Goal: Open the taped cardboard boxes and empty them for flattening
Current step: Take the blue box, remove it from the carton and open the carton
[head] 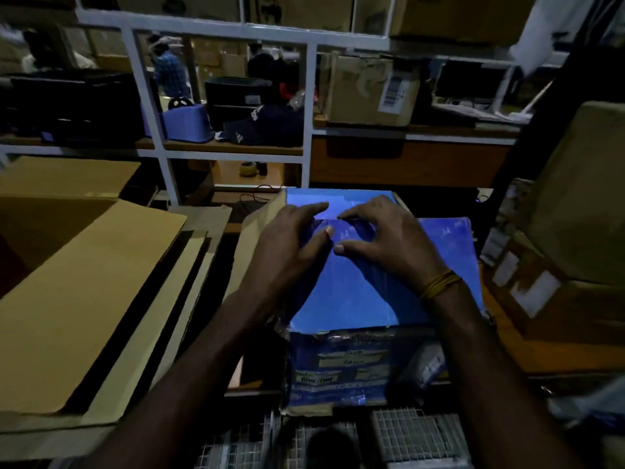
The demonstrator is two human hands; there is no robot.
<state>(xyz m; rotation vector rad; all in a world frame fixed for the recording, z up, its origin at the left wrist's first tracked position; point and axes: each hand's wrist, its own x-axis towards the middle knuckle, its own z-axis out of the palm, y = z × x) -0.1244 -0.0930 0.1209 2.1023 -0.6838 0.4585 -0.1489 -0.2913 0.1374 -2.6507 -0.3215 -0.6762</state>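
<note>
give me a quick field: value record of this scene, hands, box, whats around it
setting: dim storeroom with a white shelf frame
main object: blue box, printed label on its front face
left hand: left hand on the box top, fingertips on a pale strip there
right hand: right hand on the box top, fingers curled, fingertips at the same strip
right wrist: yellow thread band
box state: top flaps closed
left of box: flattened cardboard sheets
shelf behind: dark cap, cardboard carton
</note>
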